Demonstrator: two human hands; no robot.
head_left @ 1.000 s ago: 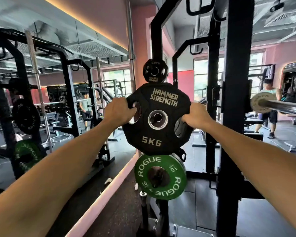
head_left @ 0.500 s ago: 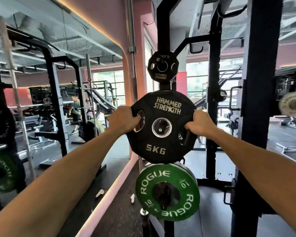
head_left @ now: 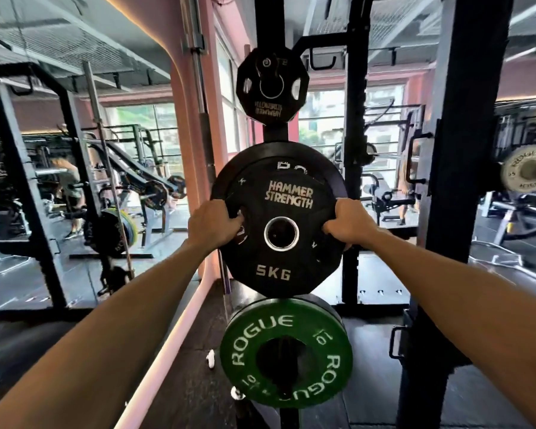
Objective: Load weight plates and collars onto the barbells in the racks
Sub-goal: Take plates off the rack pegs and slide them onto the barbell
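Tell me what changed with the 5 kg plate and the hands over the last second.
The 5KG plate, gripped at its side holes by the left hand and right hand throughout, now sits in front of a larger black plate on the rack, which was not in view before. The camera has closed in. The green Rogue plate stays below, the small black plate above.

Large wall mirror (head_left: 75,150) on left, reflecting black racks and a blurred person. Pink painted wall column (head_left: 195,125) beside it, glowing pink LED strip (head_left: 171,335) along floor at mirror's base. Bright windows (head_left: 322,119) behind with greenery. Dark rubber gym floor (head_left: 192,351) with small white object (head_left: 210,359) on it. Grey bench machine (head_left: 384,193) far back, right of centre.
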